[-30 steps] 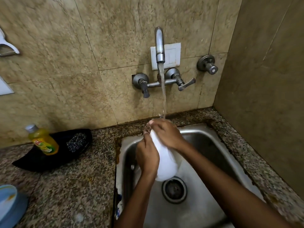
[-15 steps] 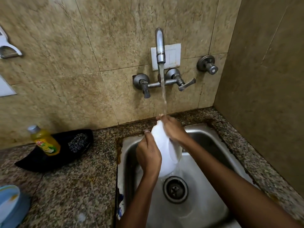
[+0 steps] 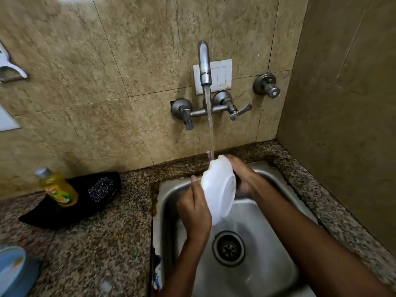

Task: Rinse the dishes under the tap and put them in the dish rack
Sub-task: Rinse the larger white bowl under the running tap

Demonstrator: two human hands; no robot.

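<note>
A white plate is held on edge over the steel sink, its underside turned to the right. Water runs from the wall tap onto the plate's top rim. My left hand grips the plate's left side, thumb up along the rim. My right hand holds the far upper edge from behind. No dish rack is in sight.
On the granite counter at left stand a yellow dish-soap bottle and a black tray with a steel scrubber. A blue dish sits at the lower left. The drain lies below the plate. A wall closes the right side.
The plate has been turned and tilted under the stream, so more of its underside faces right. My right hand slid from over the top rim to behind the plate.
</note>
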